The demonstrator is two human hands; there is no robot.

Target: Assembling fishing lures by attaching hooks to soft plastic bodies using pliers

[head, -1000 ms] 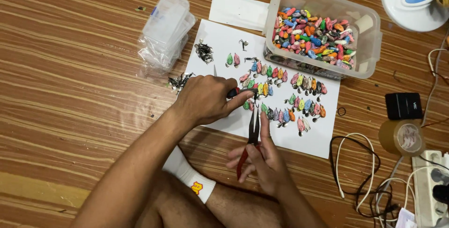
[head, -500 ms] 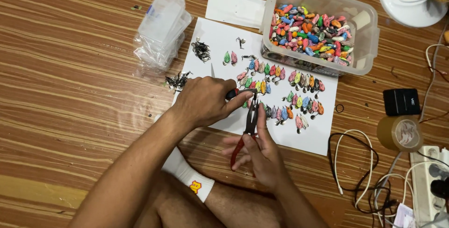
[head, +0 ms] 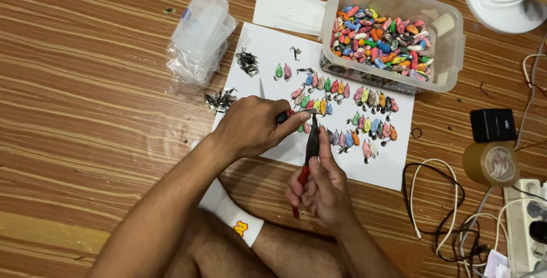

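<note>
— Red-handled pliers [head: 307, 161], is that what you've got in the right hand [head: 320, 189]?

— Yes. My right fingers [head: 326, 151] are clenched around the red grips, and the dark nose points up and away from me, its tip right at the fingertips of my left hand [head: 250, 125].

— Anything different from half a second back?

— Very little. Both hands sit over the same near edge of the white paper sheet [head: 268, 44], the pliers have the same upright line, and the rows of small coloured pieces [head: 364, 115] on the sheet lie as they did. The view has only drifted a touch.

— And the left fingers?

— Curled in a pinch. They hold something small and dark with a spot of red at the pliers' tip; it's too small for me to say what. The left hand rests on the sheet just beside the lowest coloured pieces.

— What's around you?

— A clear plastic tub [head: 450, 56] full of the same coloured pieces stands at the sheet's far right corner. Two little heaps of dark metal bits [head: 248, 61] lie near the left edge, with clear plastic boxes in a bag [head: 199, 39] beside them. All of it sits on a striped wooden floor [head: 85, 130]. A roll of brown tape [head: 490, 164] and some cables [head: 439, 198] lie off to the right.
</note>
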